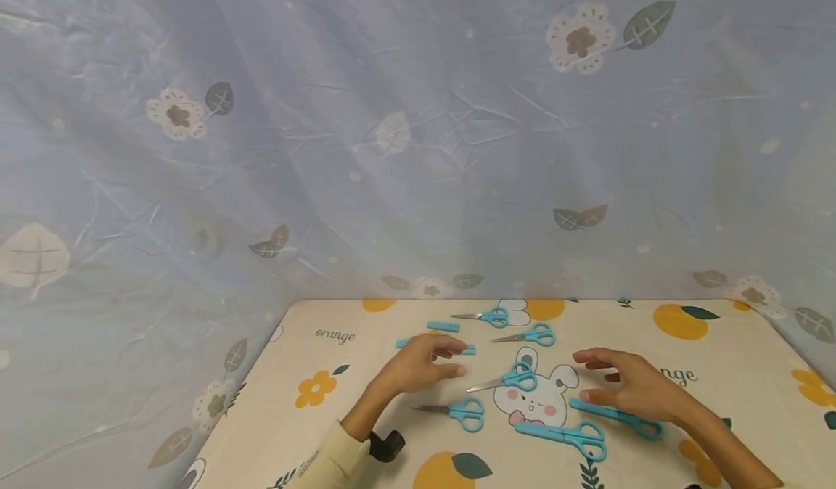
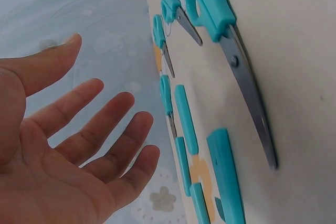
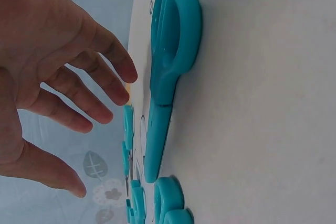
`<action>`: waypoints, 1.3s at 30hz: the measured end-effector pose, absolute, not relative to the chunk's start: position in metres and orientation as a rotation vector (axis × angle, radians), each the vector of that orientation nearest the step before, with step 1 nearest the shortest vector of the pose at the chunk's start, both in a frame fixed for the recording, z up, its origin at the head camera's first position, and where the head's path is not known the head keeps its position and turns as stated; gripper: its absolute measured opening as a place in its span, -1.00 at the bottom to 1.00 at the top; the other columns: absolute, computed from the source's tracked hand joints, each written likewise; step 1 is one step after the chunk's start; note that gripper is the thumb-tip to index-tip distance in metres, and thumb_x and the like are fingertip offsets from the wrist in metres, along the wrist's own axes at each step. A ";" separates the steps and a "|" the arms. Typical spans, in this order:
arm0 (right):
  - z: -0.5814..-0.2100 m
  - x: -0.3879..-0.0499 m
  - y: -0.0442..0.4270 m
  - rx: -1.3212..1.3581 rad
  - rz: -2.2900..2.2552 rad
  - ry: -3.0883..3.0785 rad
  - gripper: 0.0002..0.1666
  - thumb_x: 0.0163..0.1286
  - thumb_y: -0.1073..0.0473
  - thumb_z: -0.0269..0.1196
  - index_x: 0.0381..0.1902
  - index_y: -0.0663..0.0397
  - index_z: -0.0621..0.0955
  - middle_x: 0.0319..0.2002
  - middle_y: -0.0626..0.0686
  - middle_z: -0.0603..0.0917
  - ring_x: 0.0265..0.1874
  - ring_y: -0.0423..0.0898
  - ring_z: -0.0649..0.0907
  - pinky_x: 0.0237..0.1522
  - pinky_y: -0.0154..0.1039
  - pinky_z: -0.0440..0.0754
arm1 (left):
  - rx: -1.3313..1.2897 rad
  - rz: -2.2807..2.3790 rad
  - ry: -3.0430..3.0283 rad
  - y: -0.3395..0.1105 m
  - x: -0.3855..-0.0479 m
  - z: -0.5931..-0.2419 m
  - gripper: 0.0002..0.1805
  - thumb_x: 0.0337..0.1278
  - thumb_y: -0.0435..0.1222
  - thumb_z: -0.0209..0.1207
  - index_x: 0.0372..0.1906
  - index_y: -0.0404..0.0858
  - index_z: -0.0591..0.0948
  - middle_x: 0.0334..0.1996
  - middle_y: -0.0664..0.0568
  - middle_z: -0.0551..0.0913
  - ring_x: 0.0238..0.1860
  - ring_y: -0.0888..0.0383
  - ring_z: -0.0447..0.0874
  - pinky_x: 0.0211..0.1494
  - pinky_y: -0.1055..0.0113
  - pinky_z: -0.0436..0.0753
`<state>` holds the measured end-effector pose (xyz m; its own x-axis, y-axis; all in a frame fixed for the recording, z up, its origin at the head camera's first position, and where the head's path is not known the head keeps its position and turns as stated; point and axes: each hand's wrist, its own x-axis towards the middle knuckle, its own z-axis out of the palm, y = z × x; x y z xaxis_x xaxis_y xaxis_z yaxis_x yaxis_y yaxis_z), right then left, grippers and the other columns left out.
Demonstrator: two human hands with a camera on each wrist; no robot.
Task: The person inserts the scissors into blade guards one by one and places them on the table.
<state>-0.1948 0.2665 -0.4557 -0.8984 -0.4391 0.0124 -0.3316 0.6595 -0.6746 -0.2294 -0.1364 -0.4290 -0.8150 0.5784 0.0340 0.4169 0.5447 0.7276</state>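
Note:
My left hand [image 1: 421,363], fingers loosely spread, hovers over the left side of the scissors group, above blue blade caps [image 1: 443,326]. In the left wrist view its palm [image 2: 58,182] holds nothing. Close to it lie bare-bladed scissors [image 2: 244,77] and a loose cap [image 2: 227,177]. My right hand [image 1: 630,385], also relaxed and holding nothing, is above capped blue scissors [image 1: 643,425]; the right wrist view shows these scissors [image 3: 170,51] apart from the fingers. A second capped pair [image 1: 564,434] lies nearer the front. Several uncapped scissors [image 1: 522,377] lie between the hands and farther back.
A patterned cloth [image 1: 366,402] with oranges, flowers and a rabbit covers the table. Behind it hangs a pale grey-blue curtain [image 1: 418,206] with leaf and flower prints. A black device [image 1: 388,445] is at my left wrist.

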 end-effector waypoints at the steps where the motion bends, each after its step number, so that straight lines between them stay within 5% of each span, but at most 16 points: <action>1: -0.456 -0.195 0.265 -0.643 -1.059 2.721 -0.23 0.38 -0.07 0.52 0.40 0.21 0.58 0.29 0.23 0.71 0.21 0.26 0.69 0.08 -0.12 0.78 | 0.835 1.124 2.573 -0.138 -0.229 -0.429 -0.53 0.45 -0.19 0.36 0.33 -0.31 0.67 0.29 -0.16 0.73 0.28 -0.22 0.70 0.42 -0.19 0.60; 18: -0.458 -0.212 0.237 -0.721 -1.093 2.615 -0.20 0.36 -0.04 0.53 0.42 0.22 0.56 0.34 0.25 0.67 0.24 0.26 0.69 0.15 0.03 0.76 | 0.764 1.126 2.616 -0.171 -0.232 -0.440 -0.50 0.42 -0.18 0.39 0.35 -0.29 0.66 0.26 -0.22 0.74 0.26 -0.26 0.72 0.32 -0.23 0.66; 39: -0.471 -0.236 0.210 -0.852 -1.002 2.634 -0.24 0.32 -0.03 0.56 0.36 0.20 0.63 0.19 0.16 0.71 0.08 0.12 0.71 0.01 -0.16 0.75 | 0.580 1.100 2.700 -0.202 -0.237 -0.457 -0.48 0.23 -0.28 0.50 0.26 -0.35 0.71 0.21 -0.22 0.77 0.20 -0.27 0.72 0.24 -0.22 0.68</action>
<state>-0.2363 0.2096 -0.4712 -0.8145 -0.5798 0.0197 -0.4461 0.6043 -0.6601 -0.2373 -0.2017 -0.4574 -0.9101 0.4142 -0.0092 0.2900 0.6526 0.7000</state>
